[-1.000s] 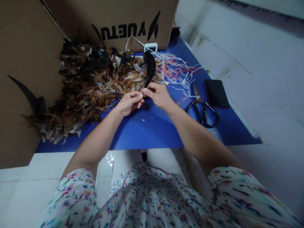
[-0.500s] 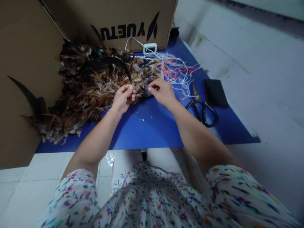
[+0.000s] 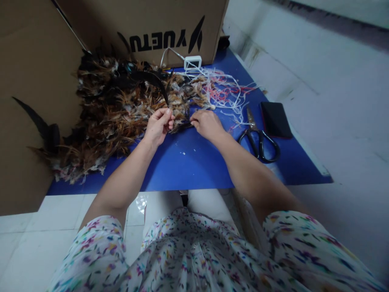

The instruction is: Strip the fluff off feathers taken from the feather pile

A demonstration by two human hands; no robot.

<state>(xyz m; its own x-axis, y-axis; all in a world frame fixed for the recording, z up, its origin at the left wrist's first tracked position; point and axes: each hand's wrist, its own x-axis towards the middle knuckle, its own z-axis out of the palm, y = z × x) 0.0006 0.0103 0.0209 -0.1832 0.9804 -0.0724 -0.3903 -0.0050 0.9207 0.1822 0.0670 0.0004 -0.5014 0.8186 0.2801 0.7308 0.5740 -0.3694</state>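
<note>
Since the earliest view, the hands have drawn apart: the left hand [image 3: 158,126] has carried the black feather [image 3: 158,83] leftward, where both hands had met around it, and the right hand [image 3: 208,123] has come away from it. Compared with half a second ago, the right hand sits slightly lower, while the left has hardly moved.

The left hand's grip is pinched, thumb against forefinger, on the lower end of the feather, which rises from the fingertips and curves off to the left over the pile [image 3: 121,105] of brown and black feathers. The right hand's thumb and fingertips are drawn together just beside the near right edge of the pile, by a thin dark strand; the spot is dim and small, so I cannot tell whether its grip has hold of anything.

The pile spreads over the left and middle of the blue table [image 3: 188,170]. White and red strings [image 3: 226,89] lie tangled at its right end, with a small white device [image 3: 192,63] behind them, in front of the carton [image 3: 170,18]. Right of the right hand lie black-handled scissors [image 3: 263,146], blades pointing away from the person, and beside them a dark, flat case [image 3: 276,119].
</note>
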